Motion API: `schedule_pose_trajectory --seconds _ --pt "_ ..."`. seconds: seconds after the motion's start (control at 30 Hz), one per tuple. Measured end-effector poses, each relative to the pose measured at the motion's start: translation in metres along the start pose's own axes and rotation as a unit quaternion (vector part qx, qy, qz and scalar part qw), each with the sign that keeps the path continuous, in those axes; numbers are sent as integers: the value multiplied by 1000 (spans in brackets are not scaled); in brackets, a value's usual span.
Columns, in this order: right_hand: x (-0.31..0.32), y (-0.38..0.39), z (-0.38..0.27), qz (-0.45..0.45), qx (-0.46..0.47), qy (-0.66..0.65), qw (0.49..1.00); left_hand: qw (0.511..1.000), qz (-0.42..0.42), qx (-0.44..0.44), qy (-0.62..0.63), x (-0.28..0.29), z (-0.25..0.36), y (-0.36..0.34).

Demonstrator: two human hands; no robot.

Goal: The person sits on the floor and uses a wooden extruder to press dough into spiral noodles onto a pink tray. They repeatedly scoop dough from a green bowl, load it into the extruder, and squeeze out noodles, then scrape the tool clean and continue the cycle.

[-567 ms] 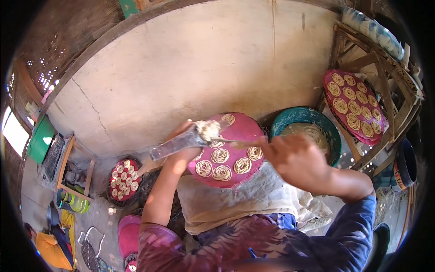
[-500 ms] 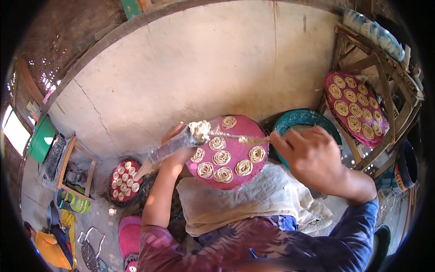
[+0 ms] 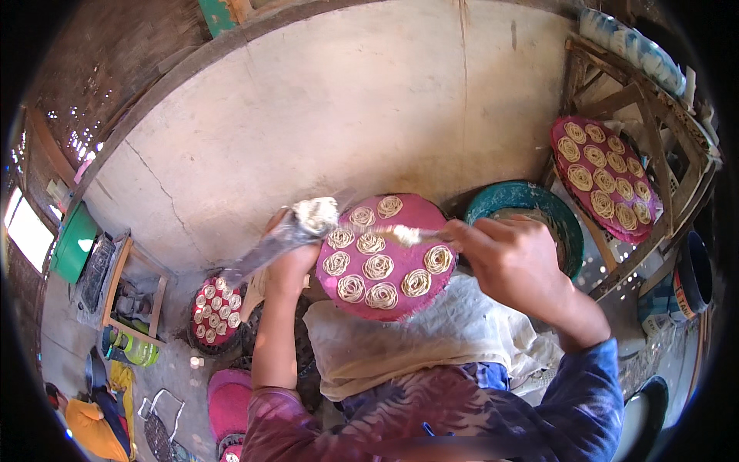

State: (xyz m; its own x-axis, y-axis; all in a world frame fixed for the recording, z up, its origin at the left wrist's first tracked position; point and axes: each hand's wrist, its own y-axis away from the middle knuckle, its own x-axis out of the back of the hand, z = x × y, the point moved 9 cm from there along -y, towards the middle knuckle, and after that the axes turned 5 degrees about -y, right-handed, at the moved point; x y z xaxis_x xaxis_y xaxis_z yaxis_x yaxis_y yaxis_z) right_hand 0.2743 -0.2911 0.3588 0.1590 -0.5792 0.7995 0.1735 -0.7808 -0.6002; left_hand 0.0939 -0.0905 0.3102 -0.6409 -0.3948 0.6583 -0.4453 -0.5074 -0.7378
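Well left of round pink tray (image 3: 408, 258): small pink tray (image 3: 224, 339) bearing pale coils. Just left of round pink tray: my left hand (image 3: 289, 258), fingers wrapped around translucent tube (image 3: 265, 248), tilted, pale paste (image 3: 317, 213) heaped at upper mouth. On round pink tray: larger pale coils (image 3: 378, 267). Above it: thin stick (image 3: 433, 235), blurred, paste clump along it. Right of it: my right hand (image 3: 514, 260), fingers closed on stick's end; beyond, teal basin (image 3: 489, 202). Farthest right I see tilted pink tray (image 3: 654, 203), coil-covered.
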Motion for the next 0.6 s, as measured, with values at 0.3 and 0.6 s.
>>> schedule_pose_trajectory --seconds 0.3,0.6 --pt "-114 10 -18 88 -115 -380 913 997 52 14 63 -9 15 -8" --pt "-128 29 25 33 -222 -454 862 998 66 -13 -4 -14 30 -6"
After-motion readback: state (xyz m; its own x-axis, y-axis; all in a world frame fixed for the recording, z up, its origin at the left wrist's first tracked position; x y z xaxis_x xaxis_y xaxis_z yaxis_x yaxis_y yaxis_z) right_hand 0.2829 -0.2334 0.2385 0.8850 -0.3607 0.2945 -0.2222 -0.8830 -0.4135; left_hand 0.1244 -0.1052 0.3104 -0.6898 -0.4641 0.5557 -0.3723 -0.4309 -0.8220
